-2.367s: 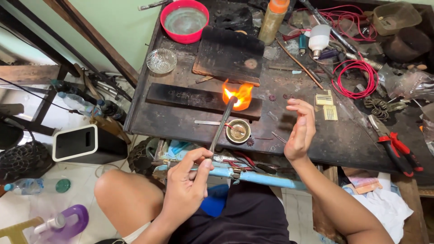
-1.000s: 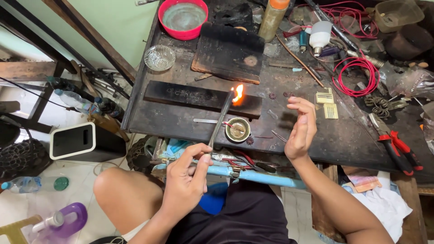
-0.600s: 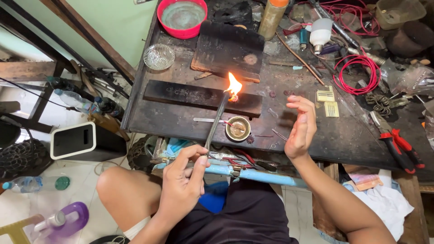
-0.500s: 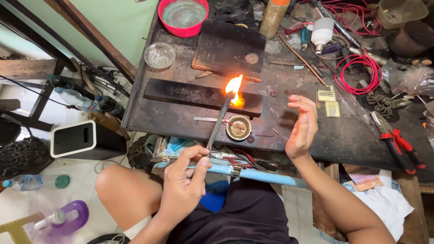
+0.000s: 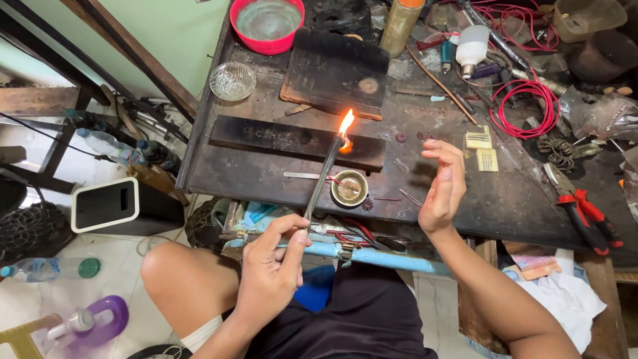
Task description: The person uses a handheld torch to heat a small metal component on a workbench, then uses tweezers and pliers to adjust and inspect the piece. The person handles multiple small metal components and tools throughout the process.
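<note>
My left hand point(image 5: 271, 272) pinches the near end of a long thin metal torch point(image 5: 322, 179). A small orange flame point(image 5: 345, 126) burns at its far tip, over a long dark block point(image 5: 296, 141). Just below the tip sits a small round brass cup point(image 5: 350, 188) with a red-handled tool in it. My right hand point(image 5: 443, 185) is raised to the right of the flame, palm toward it, fingers slightly curled, holding nothing that I can see.
The dark workbench point(image 5: 458, 199) carries a charred board point(image 5: 335, 73), a red bowl point(image 5: 267, 23), a glass dish point(image 5: 232, 80), a yellow bottle point(image 5: 400, 25), coiled red wire point(image 5: 528, 110) and red-handled pliers point(image 5: 581, 213). A white box point(image 5: 106, 203) and bottles stand on the floor at left.
The flame has shrunk from a wide flare to a narrow tongue. The torch tip has shifted slightly. My right hand has stayed raised beside it.
</note>
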